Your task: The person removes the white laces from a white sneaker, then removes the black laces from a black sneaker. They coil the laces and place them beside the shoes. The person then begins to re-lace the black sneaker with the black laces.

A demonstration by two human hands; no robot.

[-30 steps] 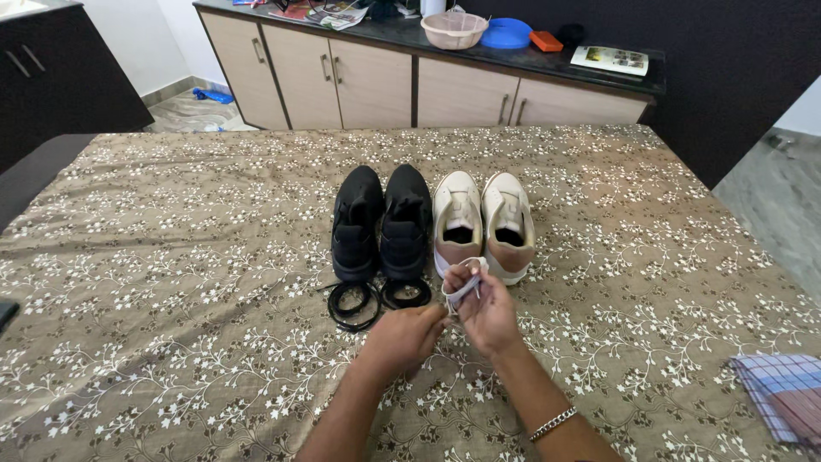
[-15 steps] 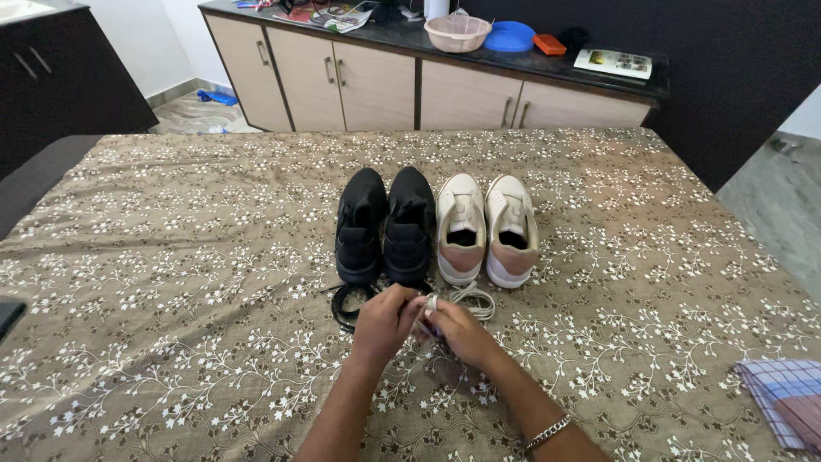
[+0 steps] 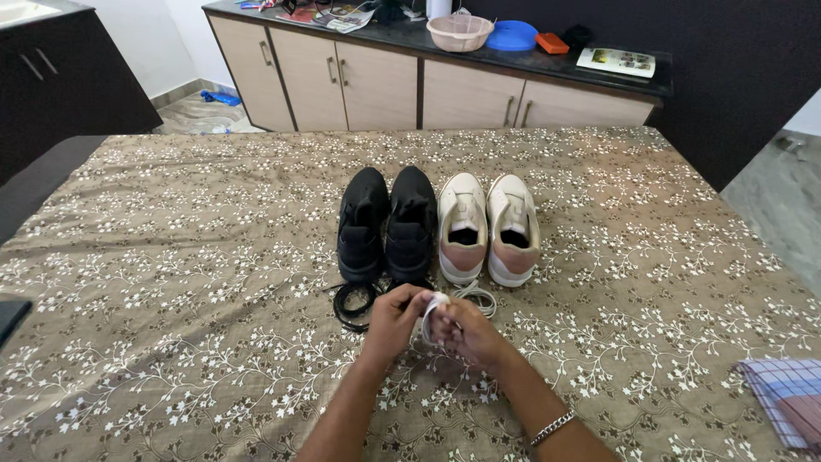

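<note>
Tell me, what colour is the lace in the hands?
White lace, seen in the head view, held between both hands.

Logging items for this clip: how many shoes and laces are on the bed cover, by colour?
Black shoes: 2
White shoes: 2
Black lace coils: 2, the second mostly hidden by the left hand
White laces: 1 visible, held between the left hand and right hand
Total: 7

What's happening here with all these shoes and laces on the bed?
A person's left hand and right hand are together gripping a white shoelace, part of it trailing toward a white coil on the patterned cover. Just beyond stand a pair of black shoes and a pair of white shoes, side by side. Coiled black laces lie before the black pair.
</note>
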